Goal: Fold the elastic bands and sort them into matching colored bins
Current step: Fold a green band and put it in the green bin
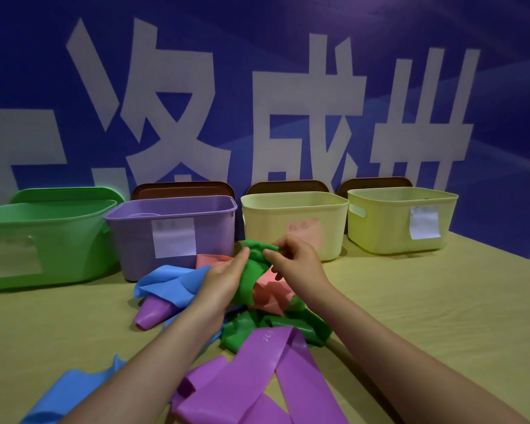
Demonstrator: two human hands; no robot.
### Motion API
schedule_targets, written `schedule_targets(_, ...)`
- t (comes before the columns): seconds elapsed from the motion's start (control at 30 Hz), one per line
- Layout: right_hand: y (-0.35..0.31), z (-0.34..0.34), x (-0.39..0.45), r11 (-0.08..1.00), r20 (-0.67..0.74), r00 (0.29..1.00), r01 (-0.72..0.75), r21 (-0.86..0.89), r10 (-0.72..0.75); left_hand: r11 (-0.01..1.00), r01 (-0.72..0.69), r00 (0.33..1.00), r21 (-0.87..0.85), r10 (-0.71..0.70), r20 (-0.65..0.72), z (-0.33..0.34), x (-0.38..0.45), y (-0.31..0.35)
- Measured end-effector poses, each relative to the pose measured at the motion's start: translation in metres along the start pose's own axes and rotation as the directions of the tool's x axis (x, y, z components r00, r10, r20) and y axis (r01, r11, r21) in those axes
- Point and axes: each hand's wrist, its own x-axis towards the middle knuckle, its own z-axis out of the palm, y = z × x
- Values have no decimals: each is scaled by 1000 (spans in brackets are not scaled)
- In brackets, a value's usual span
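Both hands were up over the pile, working one green band [253,272] between them. Left hand [224,278] had its fingers laid along the band's near side with the thumb pressing the gathered top, and right hand [297,264] pinched that same bunched top from the other side, fingers curled round it. From the pinch the green band hung down between the wrists and trailed into the heap on the table [441,301].

Under and just behind the hands lay a pink band [270,293], loose and creased. Left of the left hand sat a blue band [169,283] crumpled over the end of a purple band [152,313]. Nearer than the wrists a second purple band [257,371] sprawled in wide loops, with more green [306,325] bunched beside it, and another blue band [74,390] lay beyond the left forearm at the table's near edge.

Past the fingertips stood four bins in a row: a green bin [43,240] far to the left, a purple bin [172,231] straight ahead of the left hand, a pale yellow bin [294,221] just behind the right hand, and a yellow-green bin [401,218] further right. Each carried a paper label too blurred to read.

By my reading the job was barely begun. No band showed inside any bin, though their floors were mostly hidden. The green band was only partly gathered, not yet a neat fold, and every other band remained unfolded on the table.
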Motion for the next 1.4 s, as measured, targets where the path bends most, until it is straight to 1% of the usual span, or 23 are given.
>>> schedule_targets(0.1,-2,-1,0,994,31,997,-68,90,65,998,-37,999,58,36,21,0,-2,-2)
schedule_targets(0.17,-1,0,-1,994,48,997,-68,80,65,998,-35,999,58,35,4,0,-4,0)
schedule_targets(0.23,0,2,-2,999,40,999,-36,21,35,999,-35,999,38,36,-4,0,-4,3)
schedule_targets(0.27,1,2,-2,1000,24,1000,2,-21,-2,999,-39,999,25,39,-10,0,-4,3)
schedule_targets(0.33,1,2,-3,982,0,992,128,-143,-129,999,-39,999,23,40,-32,0,-3,1)
schedule_targets(0.43,-2,1,-3,908,19,950,304,-289,-312,999,-39,997,7,39,-62,0,-4,1)
schedule_targets(0.6,-1,-4,2,820,33,886,441,-366,-462,997,-38,995,-63,32,-93,5,-10,5)
schedule_targets(0.73,-4,-7,2,744,106,818,562,-363,-566,994,-7,996,-108,-2,-85,4,-14,7)
schedule_targets(0.8,-5,-8,0,714,157,795,597,-366,-585,991,16,998,-133,-24,-59,2,-13,6)
schedule_targets(0.87,-5,-9,0,703,205,789,611,-365,-579,986,24,999,-165,-31,-41,1,-12,5)
schedule_targets(0.93,-4,-11,-1,735,235,806,592,-332,-543,983,23,998,-181,-32,-45,1,-13,6)
schedule_targets(0.97,-4,-12,-1,778,230,833,553,-299,-503,981,21,998,-191,-30,-48,2,-14,7)
schedule_targets(1.07,-10,-11,-3,920,190,924,362,-150,-333,975,10,998,-221,-22,-51,1,-15,9)
schedule_targets(1.17,-16,-7,-6,984,151,972,180,2,-178,977,-24,997,-210,9,-72,1,-12,9)
schedule_targets(1.27,-15,-5,-6,998,148,988,45,38,-51,978,-83,996,-190,76,-43,2,-11,9)
schedule_targets(1.33,-15,-4,-7,997,200,979,-54,58,42,977,-106,994,-188,107,-4,4,-13,10)
schedule_targets(1.4,-13,-1,-8,993,239,968,-93,78,72,982,-134,990,-136,137,13,5,-15,8)
